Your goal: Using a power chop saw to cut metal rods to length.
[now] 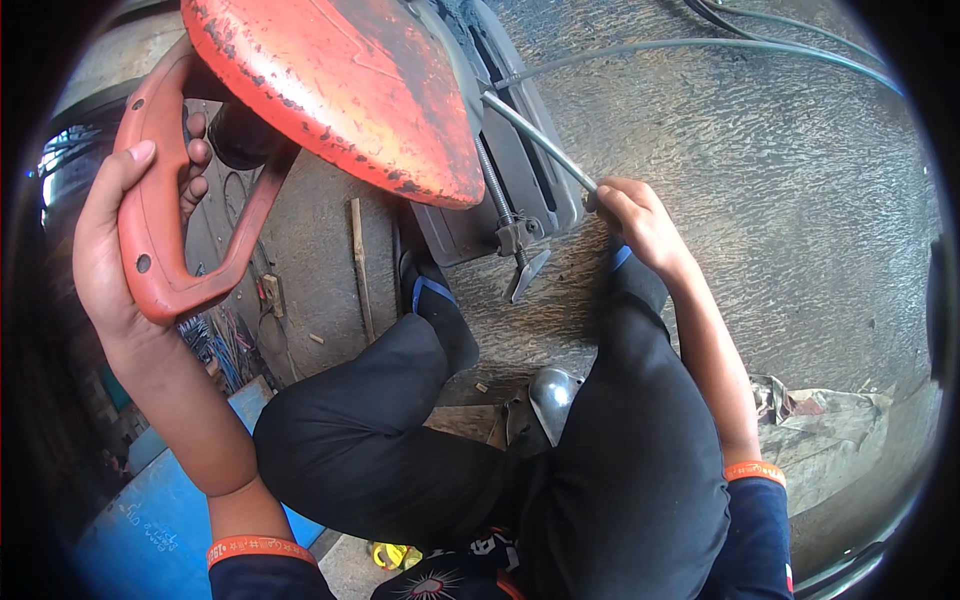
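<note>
A cut-off saw with a scuffed red blade guard [350,90] fills the upper middle. My left hand [115,215] is wrapped round its red D-shaped handle [150,230], fingers curled through the opening. My right hand [640,220] grips the near end of a thin metal rod [545,140]; the rod's far end reaches to the saw beside the guard. Below the guard are the grey saw base [450,235] and a clamp screw [495,180] with a small crank handle [530,275]. The guard hides the blade from me.
A long thin bar [700,43] runs from the saw toward the upper right. A wooden stick [360,265] lies on the floor by my left foot. A blue panel [160,530] stands at lower left, a cloth [830,440] lies at right, and a shiny rounded metal piece [553,400] sits between my legs.
</note>
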Action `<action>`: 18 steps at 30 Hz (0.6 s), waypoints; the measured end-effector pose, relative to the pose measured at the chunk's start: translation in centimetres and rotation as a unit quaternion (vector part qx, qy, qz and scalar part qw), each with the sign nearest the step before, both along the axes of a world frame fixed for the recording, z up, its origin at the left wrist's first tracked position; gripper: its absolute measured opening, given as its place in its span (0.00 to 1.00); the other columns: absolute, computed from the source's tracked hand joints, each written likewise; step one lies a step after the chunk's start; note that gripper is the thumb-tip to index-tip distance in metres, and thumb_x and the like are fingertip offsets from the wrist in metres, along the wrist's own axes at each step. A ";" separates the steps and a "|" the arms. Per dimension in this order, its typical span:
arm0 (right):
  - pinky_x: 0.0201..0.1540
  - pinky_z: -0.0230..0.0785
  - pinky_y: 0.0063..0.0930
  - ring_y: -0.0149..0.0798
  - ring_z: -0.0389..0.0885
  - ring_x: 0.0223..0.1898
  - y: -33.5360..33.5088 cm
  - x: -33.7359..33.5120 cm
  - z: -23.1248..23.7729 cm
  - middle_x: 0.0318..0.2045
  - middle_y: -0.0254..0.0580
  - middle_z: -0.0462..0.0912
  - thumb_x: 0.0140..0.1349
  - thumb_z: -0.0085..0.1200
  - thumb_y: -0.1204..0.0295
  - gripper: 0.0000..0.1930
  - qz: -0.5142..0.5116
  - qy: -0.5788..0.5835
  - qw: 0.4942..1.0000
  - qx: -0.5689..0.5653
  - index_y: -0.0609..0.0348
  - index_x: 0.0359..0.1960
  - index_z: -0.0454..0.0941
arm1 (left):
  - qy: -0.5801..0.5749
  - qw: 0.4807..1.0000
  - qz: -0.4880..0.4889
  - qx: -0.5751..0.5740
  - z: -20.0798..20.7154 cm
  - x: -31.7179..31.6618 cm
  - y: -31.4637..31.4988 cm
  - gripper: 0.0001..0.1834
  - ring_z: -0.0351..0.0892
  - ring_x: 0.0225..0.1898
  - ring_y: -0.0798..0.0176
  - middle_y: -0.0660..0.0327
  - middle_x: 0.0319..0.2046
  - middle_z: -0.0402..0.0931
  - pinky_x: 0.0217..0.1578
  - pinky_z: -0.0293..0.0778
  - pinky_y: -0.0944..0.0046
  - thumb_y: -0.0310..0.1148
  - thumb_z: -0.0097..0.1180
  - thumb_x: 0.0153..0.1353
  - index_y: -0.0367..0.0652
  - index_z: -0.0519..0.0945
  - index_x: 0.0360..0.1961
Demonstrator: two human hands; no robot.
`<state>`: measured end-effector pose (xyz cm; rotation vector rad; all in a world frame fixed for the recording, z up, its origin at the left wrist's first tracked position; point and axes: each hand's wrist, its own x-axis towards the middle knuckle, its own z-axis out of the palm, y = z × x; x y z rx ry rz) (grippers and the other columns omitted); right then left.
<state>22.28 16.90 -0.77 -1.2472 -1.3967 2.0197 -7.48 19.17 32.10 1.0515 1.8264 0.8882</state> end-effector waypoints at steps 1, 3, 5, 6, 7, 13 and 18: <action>0.31 0.64 0.30 0.33 0.72 0.26 0.0 -0.1 0.0 0.20 0.38 0.73 0.65 0.43 0.64 0.16 0.002 -0.011 1.000 0.003 0.66 0.33 0.77 | 0.000 1.000 0.000 0.000 0.0 -0.1 0.0 0.30 0.77 0.41 0.64 0.47 0.48 0.73 0.40 0.77 0.72 0.31 0.50 0.62 0.27 0.59 0.63; 0.32 0.65 0.32 0.36 0.74 0.26 -0.1 -0.6 0.3 0.21 0.42 0.74 0.65 0.43 0.64 0.15 -0.004 -0.033 0.998 0.049 0.66 0.34 0.76 | 0.007 1.000 0.003 -0.006 0.1 -0.3 0.0 0.31 0.77 0.41 0.64 0.47 0.48 0.72 0.39 0.77 0.73 0.31 0.49 0.62 0.28 0.58 0.63; 0.33 0.66 0.34 0.39 0.76 0.27 -0.1 -0.9 0.7 0.21 0.45 0.76 0.65 0.44 0.64 0.15 -0.011 -0.054 0.994 0.096 0.66 0.34 0.75 | -0.005 1.000 0.000 -0.005 0.2 -0.6 0.0 0.30 0.77 0.41 0.63 0.47 0.47 0.74 0.41 0.76 0.70 0.32 0.50 0.62 0.26 0.61 0.61; 0.33 0.67 0.36 0.43 0.77 0.27 -0.1 -1.0 0.8 0.22 0.49 0.76 0.65 0.44 0.64 0.14 -0.017 -0.065 0.992 0.110 0.66 0.34 0.74 | -0.016 1.000 -0.003 -0.005 0.3 -0.6 0.1 0.28 0.77 0.42 0.61 0.46 0.45 0.75 0.43 0.75 0.66 0.32 0.51 0.61 0.25 0.63 0.60; 0.34 0.68 0.37 0.47 0.78 0.28 -0.2 -1.1 0.9 0.23 0.52 0.77 0.66 0.45 0.65 0.14 -0.022 -0.077 0.989 0.123 0.66 0.34 0.74 | -0.017 1.000 -0.003 -0.005 0.2 -0.4 0.0 0.28 0.77 0.42 0.61 0.46 0.45 0.75 0.43 0.75 0.66 0.32 0.51 0.61 0.25 0.63 0.60; 0.31 0.67 0.42 0.53 0.77 0.26 -0.4 -1.9 1.4 0.21 0.54 0.75 0.66 0.47 0.66 0.11 -0.043 -0.121 0.973 0.191 0.62 0.33 0.72 | 0.008 0.999 0.032 0.011 -0.1 0.8 -0.2 0.29 0.78 0.47 0.58 0.46 0.49 0.75 0.51 0.71 0.63 0.34 0.50 0.61 0.26 0.64 0.60; 0.31 0.69 0.49 0.62 0.78 0.29 -0.6 -2.1 1.4 0.21 0.58 0.77 0.62 0.52 0.70 0.07 -0.046 -0.131 0.956 0.257 0.62 0.35 0.71 | 0.008 0.999 0.045 0.016 -0.1 0.9 -0.2 0.30 0.79 0.46 0.60 0.47 0.50 0.74 0.48 0.75 0.64 0.33 0.51 0.61 0.28 0.63 0.61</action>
